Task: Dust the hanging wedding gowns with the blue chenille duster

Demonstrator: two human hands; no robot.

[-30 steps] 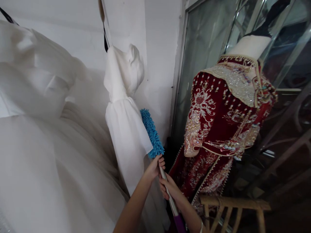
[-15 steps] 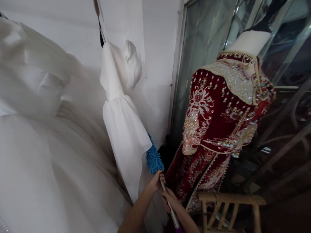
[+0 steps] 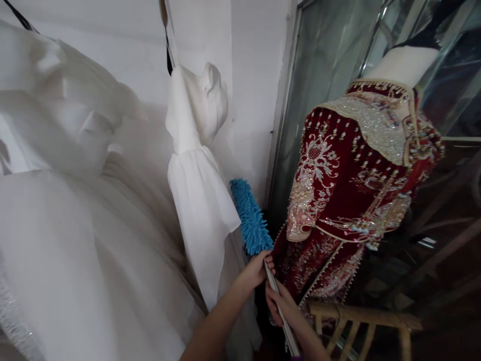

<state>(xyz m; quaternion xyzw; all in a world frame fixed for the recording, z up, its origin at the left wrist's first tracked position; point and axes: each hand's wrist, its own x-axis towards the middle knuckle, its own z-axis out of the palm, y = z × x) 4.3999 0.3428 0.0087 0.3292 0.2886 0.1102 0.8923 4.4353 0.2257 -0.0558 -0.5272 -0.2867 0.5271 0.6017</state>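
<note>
Both my hands grip the silver pole [image 3: 280, 308] of a duster. My left hand [image 3: 257, 271] holds it just under the blue fluffy duster head [image 3: 251, 216]; my right hand [image 3: 280, 302] holds it lower down. The duster head stands against the white wall, between a hanging white dress [image 3: 199, 190] and a red embroidered garment [image 3: 349, 190] on a mannequin. The head's left edge lies close behind the white dress's hem.
A large white gown [image 3: 67, 225] fills the left side. A glass door with a metal frame [image 3: 281, 115] stands behind the mannequin. A wooden chair back [image 3: 364, 318] sits at the lower right, close to my right forearm.
The duster head dropped behind the white dress half a second ago and has since risen and shifted right, so more of it shows. The view has panned slightly.
</note>
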